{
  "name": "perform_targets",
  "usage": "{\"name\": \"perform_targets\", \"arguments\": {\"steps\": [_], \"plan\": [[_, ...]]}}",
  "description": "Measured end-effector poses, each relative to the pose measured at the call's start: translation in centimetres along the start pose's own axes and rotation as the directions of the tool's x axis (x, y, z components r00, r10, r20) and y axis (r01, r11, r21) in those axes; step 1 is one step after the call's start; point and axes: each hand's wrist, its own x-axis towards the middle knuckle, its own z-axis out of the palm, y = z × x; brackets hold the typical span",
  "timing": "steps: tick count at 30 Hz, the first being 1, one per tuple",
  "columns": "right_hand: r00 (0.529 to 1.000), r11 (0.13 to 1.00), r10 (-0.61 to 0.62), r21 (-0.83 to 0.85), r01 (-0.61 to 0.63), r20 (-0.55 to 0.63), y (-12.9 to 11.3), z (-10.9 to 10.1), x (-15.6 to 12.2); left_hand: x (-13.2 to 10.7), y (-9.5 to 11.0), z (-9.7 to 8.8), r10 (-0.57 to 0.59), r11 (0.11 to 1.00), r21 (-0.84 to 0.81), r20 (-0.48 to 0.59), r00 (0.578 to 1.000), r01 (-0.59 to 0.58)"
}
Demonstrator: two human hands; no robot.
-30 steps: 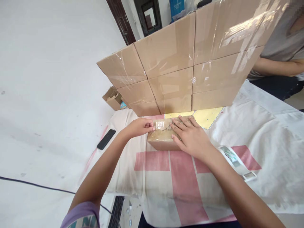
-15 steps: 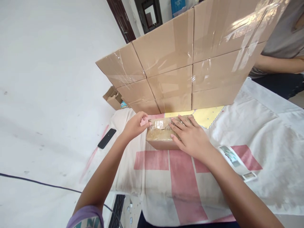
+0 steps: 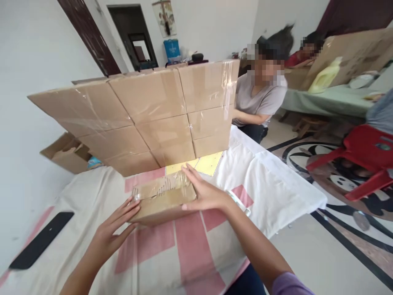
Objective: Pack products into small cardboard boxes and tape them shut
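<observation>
A small taped cardboard box (image 3: 164,198) lies on the cloth-covered table (image 3: 276,184) in front of me. My left hand (image 3: 112,234) rests against the box's left end with its fingers stretched out. My right hand (image 3: 204,192) presses flat against the box's right end, fingers extended. The box sits clasped between both palms. Clear tape covers its top.
A wall of stacked taped cardboard boxes (image 3: 144,114) stands just behind the small box. A black phone (image 3: 39,241) lies at the left. A tape roll (image 3: 241,200) sits under my right wrist. A person in a grey shirt (image 3: 258,102) sits behind; a red chair (image 3: 359,159) stands at the right.
The camera has lifted and swung right, showing the room. My left hand left the tape on top and went to the box's left end; my right hand slid off the top to its right end.
</observation>
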Motion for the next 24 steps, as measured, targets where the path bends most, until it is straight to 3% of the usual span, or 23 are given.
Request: {"name": "perform_targets", "arguments": {"steps": [2,4,6,7,8,9,11,12,13,14,15,16,18,21,24], "plan": [[0.999,0.999,-0.011,0.032,0.010,0.032,-0.3,0.3,-1.2,-1.0,-0.3,0.7,-0.030,0.999,-0.036,-0.048,0.998,0.029],[0.999,1.000,-0.030,0.005,0.031,-0.041,-1.1,0.1,-3.2,-2.0,-0.2,1.2,-0.079,0.997,-0.028,-0.120,0.990,0.076],[0.977,0.999,-0.031,-0.049,0.021,-0.213,-1.6,-1.0,-6.2,-3.0,0.0,1.8,-0.136,0.991,-0.010,-0.186,0.973,0.137],[0.941,0.996,-0.031,-0.093,0.000,-0.336,-1.5,-2.0,-8.0,-3.7,0.1,2.1,-0.163,0.986,-0.009,-0.203,0.965,0.165],[0.877,0.988,-0.026,-0.148,-0.051,-0.480,-1.1,-3.3,-9.9,-4.3,0.1,2.5,-0.193,0.981,-0.018,-0.206,0.959,0.194],[0.775,0.968,-0.042,-0.219,-0.126,-0.631,-0.4,-4.7,-11.8,-5.0,0.2,2.8,-0.224,0.975,-0.036,-0.203,0.953,0.221],[0.473,0.859,-0.184,-0.375,-0.348,-0.862,1.9,-7.9,-15.2,-6.4,0.4,3.6,-0.300,0.954,-0.088,-0.187,0.936,0.288],[0.324,0.786,-0.252,-0.388,-0.481,-0.912,3.4,-9.5,-16.4,-7.0,0.6,4.0,-0.347,0.936,-0.115,-0.174,0.921,0.331],[0.220,0.731,-0.270,-0.348,-0.586,-0.937,5.1,-11.0,-17.2,-7.7,0.7,4.4,-0.398,0.915,-0.142,-0.159,0.904,0.378],[0.158,0.698,-0.248,-0.289,-0.655,-0.956,6.8,-12.4,-17.5,-8.2,0.8,4.8,-0.447,0.891,-0.166,-0.141,0.884,0.424],[0.127,0.680,-0.211,-0.239,-0.693,-0.969,8.6,-13.6,-17.4,-8.7,0.9,5.2,-0.486,0.868,-0.183,-0.125,0.865,0.462],[0.127,0.669,-0.170,-0.208,-0.713,-0.977,10.3,-14.6,-16.7,-9.1,0.9,5.5,-0.515,0.850,-0.194,-0.111,0.850,0.490],[0.187,0.669,-0.071,-0.186,-0.720,-0.980,13.5,-15.9,-14.2,-9.5,0.5,6.0,-0.532,0.838,-0.200,-0.093,0.842,0.508],[0.319,0.673,0.077,-0.187,-0.716,-0.945,17.5,-16.2,-8.4,-9.6,-0.1,6.3,-0.486,0.867,-0.164,-0.064,0.872,0.471],[0.388,0.649,0.183,-0.185,-0.738,-0.904,20.2,-15.7,-2.7,-9.3,0.3,6.1,-0.439,0.896,-0.105,-0.058,0.897,0.431]]}}
